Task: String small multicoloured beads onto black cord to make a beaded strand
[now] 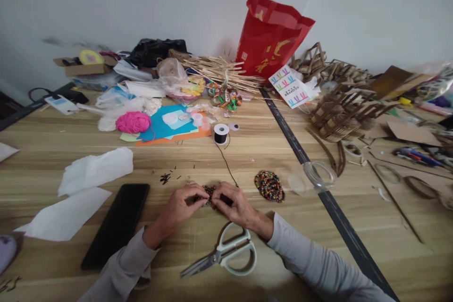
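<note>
My left hand [182, 206] and my right hand [233, 204] meet over the wooden table [247, 160], fingers pinched together on a small cluster of dark beads [209, 192] strung on thin black cord [226, 165]. The cord runs up to a black spool [221, 133]. A pile of multicoloured beads [269, 185] lies just right of my right hand. Pale green scissors [226, 255] lie shut on the table just below my hands. A few tiny dark beads [165, 179] are scattered above my left hand.
A black phone [116, 224] and white paper sheets [95, 170] lie to the left. A clear tape roll [318, 175] sits at right beside a black strip [318, 184]. Pink yarn [133, 122], coloured paper, a red bag [271, 35] and wooden models [339, 108] crowd the back.
</note>
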Action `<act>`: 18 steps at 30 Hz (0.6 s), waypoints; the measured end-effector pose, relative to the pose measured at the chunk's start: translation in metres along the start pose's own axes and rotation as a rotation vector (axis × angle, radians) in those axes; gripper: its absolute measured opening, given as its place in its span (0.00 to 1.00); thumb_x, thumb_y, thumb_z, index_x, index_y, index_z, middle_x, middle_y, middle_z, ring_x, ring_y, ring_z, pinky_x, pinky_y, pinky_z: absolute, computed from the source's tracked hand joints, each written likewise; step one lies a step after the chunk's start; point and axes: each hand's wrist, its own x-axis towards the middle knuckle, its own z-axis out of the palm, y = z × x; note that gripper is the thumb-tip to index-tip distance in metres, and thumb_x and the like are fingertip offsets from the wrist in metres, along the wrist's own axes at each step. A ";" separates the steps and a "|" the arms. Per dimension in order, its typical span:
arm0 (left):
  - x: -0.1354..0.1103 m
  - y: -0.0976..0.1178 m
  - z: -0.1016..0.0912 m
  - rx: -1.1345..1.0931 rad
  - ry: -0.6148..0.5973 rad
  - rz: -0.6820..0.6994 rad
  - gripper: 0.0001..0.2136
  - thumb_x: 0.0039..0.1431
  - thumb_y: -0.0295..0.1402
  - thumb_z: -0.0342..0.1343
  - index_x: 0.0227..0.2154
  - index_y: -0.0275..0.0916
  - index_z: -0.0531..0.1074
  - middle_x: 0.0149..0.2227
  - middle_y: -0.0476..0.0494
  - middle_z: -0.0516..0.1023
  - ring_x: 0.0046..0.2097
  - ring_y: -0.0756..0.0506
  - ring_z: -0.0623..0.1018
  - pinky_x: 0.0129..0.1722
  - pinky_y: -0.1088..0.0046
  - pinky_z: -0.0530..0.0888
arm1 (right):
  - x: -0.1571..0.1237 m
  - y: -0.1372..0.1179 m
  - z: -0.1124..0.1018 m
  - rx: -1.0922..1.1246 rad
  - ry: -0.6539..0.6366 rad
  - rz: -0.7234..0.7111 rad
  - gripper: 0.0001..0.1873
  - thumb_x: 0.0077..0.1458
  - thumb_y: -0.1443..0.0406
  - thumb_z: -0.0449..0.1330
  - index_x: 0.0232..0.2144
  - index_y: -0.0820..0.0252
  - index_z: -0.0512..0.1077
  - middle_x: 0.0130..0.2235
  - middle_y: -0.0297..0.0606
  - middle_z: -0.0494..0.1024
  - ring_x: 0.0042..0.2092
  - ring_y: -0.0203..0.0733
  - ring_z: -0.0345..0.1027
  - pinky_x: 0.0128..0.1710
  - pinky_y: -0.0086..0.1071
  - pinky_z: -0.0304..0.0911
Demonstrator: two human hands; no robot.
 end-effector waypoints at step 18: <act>-0.001 0.001 0.000 -0.016 0.002 -0.066 0.05 0.53 0.25 0.57 0.27 0.37 0.78 0.28 0.44 0.80 0.33 0.45 0.78 0.36 0.70 0.73 | -0.001 0.003 0.001 -0.004 -0.004 -0.008 0.11 0.61 0.64 0.54 0.27 0.60 0.68 0.28 0.38 0.72 0.33 0.39 0.66 0.35 0.31 0.63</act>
